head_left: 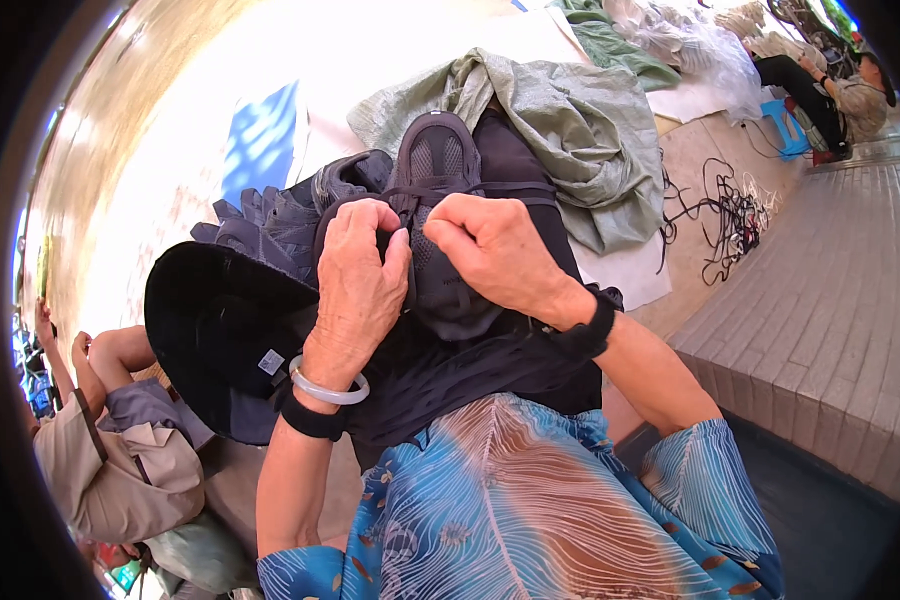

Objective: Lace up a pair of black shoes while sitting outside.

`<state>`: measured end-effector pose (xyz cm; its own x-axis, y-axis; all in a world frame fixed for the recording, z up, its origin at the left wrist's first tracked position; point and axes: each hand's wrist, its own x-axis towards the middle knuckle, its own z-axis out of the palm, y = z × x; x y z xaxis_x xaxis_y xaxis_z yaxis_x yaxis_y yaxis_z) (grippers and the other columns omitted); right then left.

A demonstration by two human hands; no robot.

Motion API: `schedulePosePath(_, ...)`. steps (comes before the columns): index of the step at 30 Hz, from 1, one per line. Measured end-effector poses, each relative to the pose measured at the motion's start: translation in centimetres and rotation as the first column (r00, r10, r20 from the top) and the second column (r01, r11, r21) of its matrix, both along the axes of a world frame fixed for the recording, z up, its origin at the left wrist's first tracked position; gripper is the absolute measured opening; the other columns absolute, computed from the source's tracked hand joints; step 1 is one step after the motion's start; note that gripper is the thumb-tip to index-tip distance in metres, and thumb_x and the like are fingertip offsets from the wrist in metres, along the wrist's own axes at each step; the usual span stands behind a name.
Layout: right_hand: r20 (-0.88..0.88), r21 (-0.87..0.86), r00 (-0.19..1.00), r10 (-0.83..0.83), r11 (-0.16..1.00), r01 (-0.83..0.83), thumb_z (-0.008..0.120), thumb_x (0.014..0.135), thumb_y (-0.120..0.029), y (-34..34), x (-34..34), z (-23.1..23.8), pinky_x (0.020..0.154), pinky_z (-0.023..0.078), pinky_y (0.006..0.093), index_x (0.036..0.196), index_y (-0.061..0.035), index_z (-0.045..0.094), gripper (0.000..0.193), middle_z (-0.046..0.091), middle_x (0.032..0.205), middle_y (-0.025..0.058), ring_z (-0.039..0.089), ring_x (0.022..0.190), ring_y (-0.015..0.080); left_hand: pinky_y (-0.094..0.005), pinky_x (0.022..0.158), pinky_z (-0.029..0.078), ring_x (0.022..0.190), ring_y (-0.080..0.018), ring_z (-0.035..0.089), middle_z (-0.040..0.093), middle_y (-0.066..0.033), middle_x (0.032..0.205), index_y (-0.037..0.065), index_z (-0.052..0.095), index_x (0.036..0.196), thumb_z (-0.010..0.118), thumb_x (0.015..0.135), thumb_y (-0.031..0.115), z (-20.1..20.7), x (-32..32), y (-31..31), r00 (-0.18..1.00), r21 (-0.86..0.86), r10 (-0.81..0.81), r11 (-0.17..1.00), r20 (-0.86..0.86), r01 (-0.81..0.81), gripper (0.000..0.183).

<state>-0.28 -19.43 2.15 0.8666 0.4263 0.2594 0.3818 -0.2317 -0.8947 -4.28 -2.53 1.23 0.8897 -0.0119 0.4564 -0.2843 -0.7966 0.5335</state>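
A dark grey mesh sneaker [438, 150] lies across my lap, toe pointing away from me. Its dark shoelace [515, 187] runs across the top of the shoe and off to the right over black cloth. My left hand [363, 265], with a pale bangle and black wristband, is closed in a pinch at the left of the laces. On the other side my right hand [500, 245] is curled closed, thumb against the fingers, at the lace. The lace ends inside the fingers are mostly hidden. Several more dark shoes [270, 225] are bunched left of my left hand.
A black cap-like item [220, 335] with a white label lies left of my left forearm. Grey-green cloth [590, 130] is heaped beyond the shoe. Tangled black cords [730, 215] lie on the floor at right, near a slatted bench [830, 290]. People sit at far left and far right.
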Motion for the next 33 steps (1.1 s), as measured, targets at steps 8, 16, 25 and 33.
schedulePosePath(8,-0.21,0.426,0.414,0.886,0.464,-0.777,0.065,0.092,-0.015,-3.1,-8.7,8.0,0.061,0.049,0.03,0.096,0.0013,0.065,0.017,0.066,0.08,0.0086,0.061,0.066,0.0204,-0.0288,0.058,0.052,0.06,-0.0137,0.059,0.064,-0.0083,0.074,-0.005,0.056,0.113,0.044,0.102,0.042,3.0,-0.5,-3.3,0.397,-0.663,-0.651,0.224,-0.647,-0.714,0.049)
schedulePosePath(16,-0.705,0.229,0.618,0.346,0.937,-0.264,0.048,0.102,-0.031,-10.6,-5.4,5.4,0.056,0.047,0.0278,0.092,-0.0007,0.066,0.037,0.06,0.066,0.0025,0.055,0.058,0.0132,-0.0201,0.038,0.034,0.038,-0.0034,0.034,0.038,0.0059,0.049,0.001,0.057,0.096,0.041,0.105,0.029,5.3,-3.8,-2.8,0.42,-0.793,-0.678,0.563,-0.603,-0.231,0.034)
schedulePosePath(25,-0.792,0.607,0.168,0.587,0.728,0.318,0.046,0.104,-0.032,-4.8,-4.9,1.6,0.044,0.043,0.0224,0.112,-0.0001,0.058,0.035,0.055,0.069,0.0002,0.049,0.049,0.0075,-0.0373,0.053,0.043,0.058,-0.0329,0.057,0.048,-0.0169,0.06,-0.005,0.046,0.095,0.051,0.096,0.012,12.2,-9.3,-14.5,0.044,-0.566,-0.989,0.118,-0.143,0.816,0.018)
schedulePosePath(33,-0.746,0.518,0.323,0.582,0.813,-0.266,0.056,0.1,-0.018,-14.0,-5.4,6.0,0.047,0.027,0.0203,0.102,0.0064,0.065,0.026,0.045,0.06,-0.0051,0.036,0.051,0.0019,-0.037,0.088,0.05,0.098,-0.0291,0.063,0.065,-0.0171,0.107,-0.001,0.058,0.121,0.054,0.1,0.033,8.8,-6.4,-9.1,-0.173,-0.827,-0.89,0.299,-0.422,0.476,0.041)
